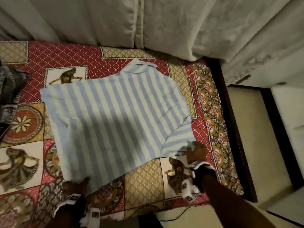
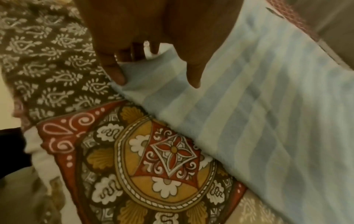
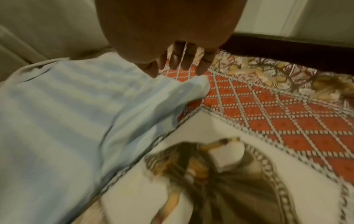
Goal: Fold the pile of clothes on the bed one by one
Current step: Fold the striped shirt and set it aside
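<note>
Patterned bedspread (image 1: 144,185) covers the bed under a blue-and-white striped shirt (image 1: 115,119) spread flat, with a dark clothes pile (image 1: 9,92) at the far left. From the head, the left hand (image 1: 77,186) meets the shirt's near hem corner and the right hand (image 1: 196,153) sits at the sleeve end. At the left wrist, the fingers (image 2: 116,75) pinch that corner, the shirt stretching away to the right. At the right wrist, the loose fingers (image 3: 184,60) hover just above the sleeve tip (image 3: 195,84), gripping nothing.

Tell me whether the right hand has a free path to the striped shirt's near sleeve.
Probably yes: the right hand is already at the sleeve end of the blue-and-white striped shirt, with only the patterned bedspread around it and nothing covering it.
</note>
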